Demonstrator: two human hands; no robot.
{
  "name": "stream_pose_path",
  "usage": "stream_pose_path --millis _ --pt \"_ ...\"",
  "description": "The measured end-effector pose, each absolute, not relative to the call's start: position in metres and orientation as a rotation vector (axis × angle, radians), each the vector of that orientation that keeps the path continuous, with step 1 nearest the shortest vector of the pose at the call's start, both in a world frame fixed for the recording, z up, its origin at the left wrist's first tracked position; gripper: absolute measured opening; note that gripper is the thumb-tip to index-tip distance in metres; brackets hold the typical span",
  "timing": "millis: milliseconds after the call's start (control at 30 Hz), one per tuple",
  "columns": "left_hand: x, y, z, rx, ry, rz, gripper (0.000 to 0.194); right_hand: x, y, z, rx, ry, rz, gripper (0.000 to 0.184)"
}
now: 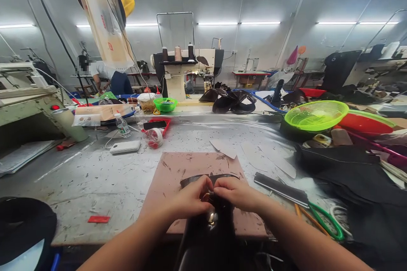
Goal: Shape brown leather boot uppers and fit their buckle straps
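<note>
A dark, glossy leather-like piece [206, 237] runs from the table's front edge up onto a pinkish work board [165, 178]. A gold-coloured metal fitting [212, 219] shows on its surface. Over its upper part, my left hand [193, 198] is closed in a pinch, with a small gold glint between thumb and fingers. Right beside it, my right hand [233, 192] has its fingers curled down and pressed together on the same dark piece. Both sets of fingertips almost meet, and they hide the exact spot gripped. Behind them appears the piece's curved far edge [224, 175].
Green-handled scissors [327, 222] and a black-and-white strip [281, 188] lie to the right, near black fabric [343, 178]. Leftward are a red scrap [98, 219], a white power bank [125, 147] and a bottle [122, 126]. A sewing machine [178, 80] stands behind.
</note>
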State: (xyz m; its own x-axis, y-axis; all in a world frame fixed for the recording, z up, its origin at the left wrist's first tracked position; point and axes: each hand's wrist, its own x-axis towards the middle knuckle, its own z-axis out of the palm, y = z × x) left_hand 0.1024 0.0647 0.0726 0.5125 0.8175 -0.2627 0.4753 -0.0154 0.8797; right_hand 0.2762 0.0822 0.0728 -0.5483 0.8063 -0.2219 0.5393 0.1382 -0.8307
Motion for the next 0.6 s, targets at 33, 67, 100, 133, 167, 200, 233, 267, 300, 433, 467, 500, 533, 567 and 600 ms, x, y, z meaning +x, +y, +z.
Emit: stream_pose_path --millis 33,67,100,133,167,200,233,267,300,433,467,500,533,567,600 --pt "0.104 0.063 0.074 1.707 1.149 0.389 0.026 0.276 0.085 0.073 -1.324 -2.090 1.466 0.015" --pt "0.105 0.061 0.075 1.749 1.177 0.386 0.024 0.276 0.087 0.073 -1.331 -2.035 1.556 0.014" --pt "0.105 0.061 0.075 1.782 1.197 0.378 0.022 0.276 0.089 0.074 -1.328 -1.990 1.629 0.011" --pt "0.105 0.060 0.076 1.798 1.206 0.372 0.021 0.277 0.090 0.074 -1.318 -1.961 1.679 0.009" --pt "0.104 0.061 0.075 1.797 1.202 0.371 0.022 0.278 0.092 0.074 -1.305 -1.950 1.707 0.007" --pt "0.103 0.062 0.075 1.779 1.187 0.373 0.023 0.278 0.093 0.075 -1.289 -1.953 1.714 0.006" --pt "0.102 0.063 0.074 1.750 1.160 0.374 0.025 0.279 0.094 0.075 -1.276 -1.961 1.709 0.005" --pt "0.100 0.065 0.072 1.712 1.126 0.374 0.027 0.280 0.095 0.075 -1.266 -1.964 1.707 0.004" --pt "0.099 0.067 0.071 1.675 1.091 0.374 0.028 0.280 0.095 0.075 -1.265 -1.956 1.710 0.003" --pt "0.096 0.073 0.067 1.623 1.032 0.389 0.027 0.275 0.093 0.073 -1.316 -1.921 1.636 0.003" --pt "0.096 0.073 0.067 1.638 1.041 0.407 0.025 0.273 0.091 0.072 -1.343 -1.942 1.539 0.003" --pt "0.096 0.074 0.067 1.653 1.048 0.426 0.024 0.271 0.090 0.071 -1.365 -1.969 1.420 0.005" --pt "0.096 0.074 0.067 1.661 1.043 0.442 0.023 0.270 0.089 0.069 -1.379 -1.993 1.306 0.006" --pt "0.096 0.075 0.067 1.662 1.021 0.453 0.023 0.269 0.089 0.068 -1.378 -2.007 1.234 0.007" --pt "0.096 0.075 0.066 1.655 0.989 0.458 0.023 0.269 0.090 0.066 -1.360 -2.007 1.227 0.008"
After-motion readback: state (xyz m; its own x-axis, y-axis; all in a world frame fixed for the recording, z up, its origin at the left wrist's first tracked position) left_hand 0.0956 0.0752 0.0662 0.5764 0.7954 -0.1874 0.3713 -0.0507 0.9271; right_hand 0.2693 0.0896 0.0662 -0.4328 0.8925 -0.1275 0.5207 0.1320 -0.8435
